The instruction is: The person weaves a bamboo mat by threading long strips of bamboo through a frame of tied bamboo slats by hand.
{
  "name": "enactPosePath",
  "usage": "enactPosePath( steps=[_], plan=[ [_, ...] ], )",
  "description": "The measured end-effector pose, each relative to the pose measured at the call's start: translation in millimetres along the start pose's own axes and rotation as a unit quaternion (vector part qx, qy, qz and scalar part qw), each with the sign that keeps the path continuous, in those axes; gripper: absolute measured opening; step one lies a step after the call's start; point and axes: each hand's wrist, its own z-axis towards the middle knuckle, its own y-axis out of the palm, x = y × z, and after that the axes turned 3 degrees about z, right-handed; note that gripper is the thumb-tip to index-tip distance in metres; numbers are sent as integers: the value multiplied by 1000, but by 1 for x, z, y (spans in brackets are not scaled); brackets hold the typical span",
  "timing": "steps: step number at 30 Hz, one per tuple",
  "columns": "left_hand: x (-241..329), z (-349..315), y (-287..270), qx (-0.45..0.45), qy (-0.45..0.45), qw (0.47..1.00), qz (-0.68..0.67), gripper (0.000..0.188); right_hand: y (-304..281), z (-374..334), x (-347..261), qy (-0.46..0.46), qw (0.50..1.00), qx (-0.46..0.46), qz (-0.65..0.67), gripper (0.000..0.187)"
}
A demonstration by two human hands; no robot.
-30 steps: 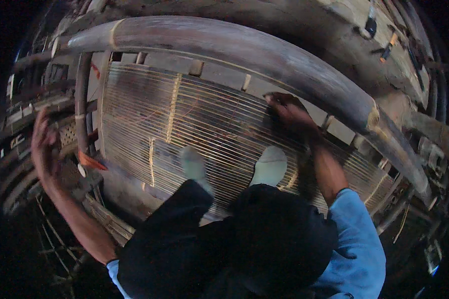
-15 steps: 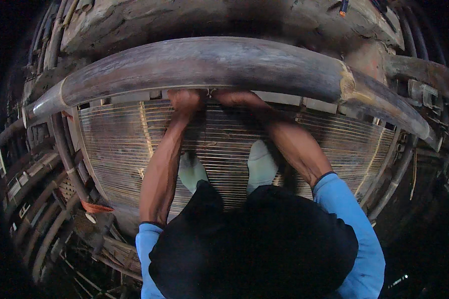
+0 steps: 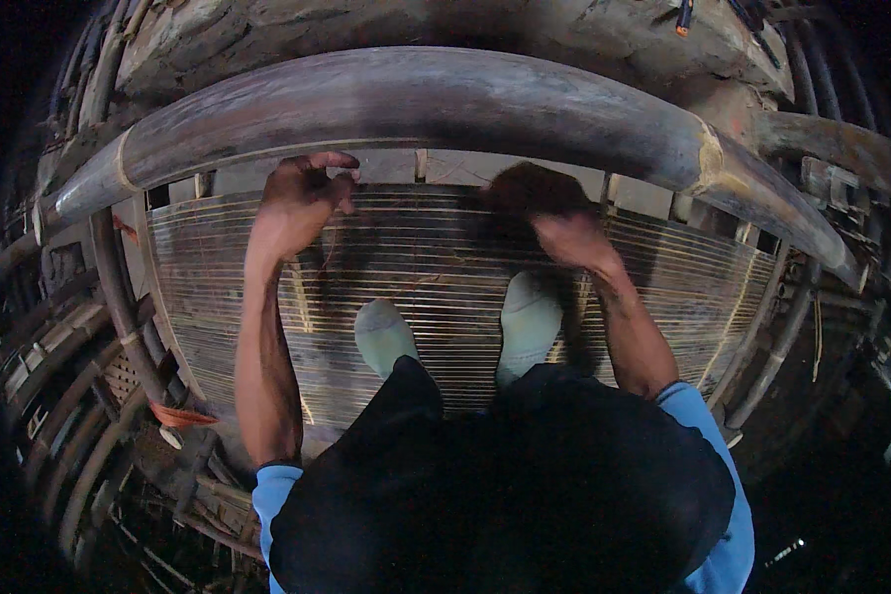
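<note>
A wide surface of thin, pale, closely spaced strips (image 3: 436, 297) lies below me, bound by crosswise ties. My left hand (image 3: 302, 193) hovers over its far left part, just short of a thick bamboo pole (image 3: 416, 104). Thumb and index finger are apart, and nothing shows between them. On the right, my right hand (image 3: 569, 236) is bent over the far part of the strips. Deep shadow covers its fingers, so whether it holds anything cannot be made out. My feet in pale socks (image 3: 386, 337) rest on the strips.
Bamboo posts (image 3: 119, 287) flank the strips, with an orange binding (image 3: 183, 416) at the lower left. Beyond the pole rises a rough grey ledge (image 3: 297, 49). Stacked poles (image 3: 79, 436) crowd the left side. A dark orange-tipped object (image 3: 683, 18) sits at the far right.
My hands were together below the middle of the pole. They have parted, the left going left and the right going right and nearer. The pole sits slightly higher in view.
</note>
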Motion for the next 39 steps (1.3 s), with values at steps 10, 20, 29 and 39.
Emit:
enactPosePath(
  steps=[10, 20, 29, 39],
  plan=[
    [34, -11, 75, -71, 36, 899, -430, 51, -37, -51, -84, -156, 957, -112, 217, 26],
    [-41, 17, 73, 390, 106, 910, 96, 17, -157, -137, -162, -409, 773, -50, 482, 17],
    [-51, 49, 114, 215, 78, 971, 71, 43, -103, -101, -147, -124, 958, 259, 17, 74],
    [-40, -11, 26, 210, -12, 915, -343, 18, -167, -145, -105, -130, 955, 210, 164, 57]
  ],
)
